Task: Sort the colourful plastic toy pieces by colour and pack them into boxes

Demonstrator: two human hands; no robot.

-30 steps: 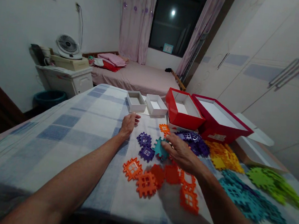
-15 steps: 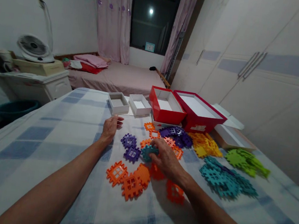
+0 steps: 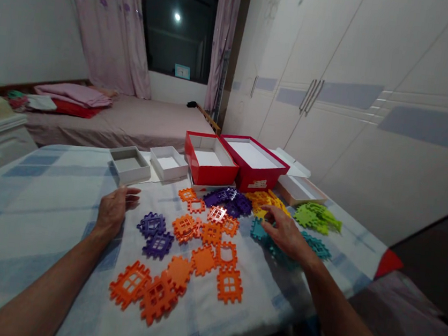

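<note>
My right hand (image 3: 284, 233) is over the teal pile at the right, thumb and fingers closed on a teal interlocking plastic tile (image 3: 258, 229). Beneath it the pile of teal tiles (image 3: 316, 245) is partly hidden by the hand and wrist. My left hand (image 3: 114, 210) rests on its side on the cloth, fingers loosely bent and apart, holding nothing. Just right of it lie two purple tiles (image 3: 157, 244). Orange tiles (image 3: 204, 259), some with window-like openings, are spread between my hands and nearer to me.
Behind the tiles stand two small white boxes (image 3: 167, 171), a red box (image 3: 215, 175) and a larger dark-red box (image 3: 261, 173). Heaps of purple (image 3: 238, 204), yellow (image 3: 261, 198) and green tiles (image 3: 315, 216) lie before them. A checked cloth (image 3: 32, 221) covers the table.
My right hand has carried the teal tile from among the orange tiles rightward to the teal pile. My left hand stays beside the purple tiles. The head view has turned right.
</note>
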